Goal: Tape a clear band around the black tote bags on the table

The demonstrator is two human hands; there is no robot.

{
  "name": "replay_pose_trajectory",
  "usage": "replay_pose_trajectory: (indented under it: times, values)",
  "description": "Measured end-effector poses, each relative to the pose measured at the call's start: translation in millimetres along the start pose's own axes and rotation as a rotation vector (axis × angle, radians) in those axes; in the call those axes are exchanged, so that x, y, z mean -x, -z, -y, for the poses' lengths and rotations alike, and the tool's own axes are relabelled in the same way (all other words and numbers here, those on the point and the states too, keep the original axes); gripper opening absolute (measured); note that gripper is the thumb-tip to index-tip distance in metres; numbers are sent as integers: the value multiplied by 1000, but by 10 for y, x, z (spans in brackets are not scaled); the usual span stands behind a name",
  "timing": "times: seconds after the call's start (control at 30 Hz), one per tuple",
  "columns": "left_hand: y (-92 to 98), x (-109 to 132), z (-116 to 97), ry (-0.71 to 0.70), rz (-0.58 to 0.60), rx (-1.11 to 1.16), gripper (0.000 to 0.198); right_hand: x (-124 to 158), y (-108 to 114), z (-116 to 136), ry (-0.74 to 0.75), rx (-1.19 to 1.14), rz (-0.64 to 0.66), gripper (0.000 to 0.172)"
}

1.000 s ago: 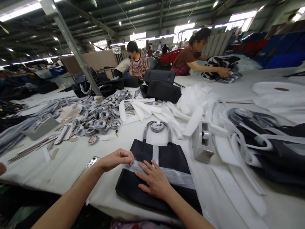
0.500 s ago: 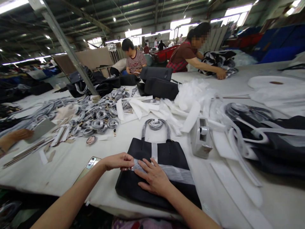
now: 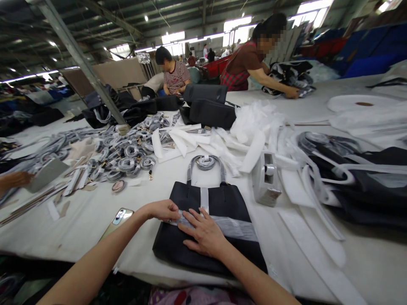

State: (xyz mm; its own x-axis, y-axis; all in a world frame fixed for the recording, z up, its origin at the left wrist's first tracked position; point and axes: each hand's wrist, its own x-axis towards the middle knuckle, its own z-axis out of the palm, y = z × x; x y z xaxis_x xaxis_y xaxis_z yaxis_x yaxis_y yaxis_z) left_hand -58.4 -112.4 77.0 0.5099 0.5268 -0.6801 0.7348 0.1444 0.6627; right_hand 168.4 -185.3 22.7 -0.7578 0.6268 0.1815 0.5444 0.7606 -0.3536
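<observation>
A black handbag (image 3: pixel 219 258) lies flat before me, its handles wrapped in grey film and standing out beyond its top edge. A translucent plastic strip (image 3: pixel 235 228) runs across its front. My left hand (image 3: pixel 165 210) is closed at the strip's left end, fingers pinched on it by the bag's left edge. With fingers spread, my right hand (image 3: pixel 203 233) lies flat on the strip and the bag front. A short pale vertical band (image 3: pixel 204 197) shows above that hand. Inside the handle loop sits a coiled wrapped strap (image 3: pixel 205 162).
Right of the bag stands a tape dispenser (image 3: pixel 267 180), near white foam strips (image 3: pixel 295 186) and black bags (image 3: pixel 375 190). Left are a phone (image 3: pixel 118 220), many coiled straps (image 3: pixel 127 159) and another person's hand (image 3: pixel 15 181) holding a grey card. Two co-workers are across the table.
The camera view has shifted slightly. My left fingers have moved a little along the strip's end at the bag's left edge; my right hand keeps its place.
</observation>
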Motion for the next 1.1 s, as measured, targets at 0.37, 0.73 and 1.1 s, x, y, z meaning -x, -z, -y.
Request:
replay_pose_trajectory:
  times: [0.37,0.73,1.1]
  values:
    - [-33,-64,-9,105,-208,-264,28,-1,-3,-2,0,0,9,50]
    - [-88,-73,-10,88,-337,-427,19,10,-33,-16,93,1,26,44]
    - [107,14,-1,57,-199,-408,17,-20,74,26,50,-23,92,42]
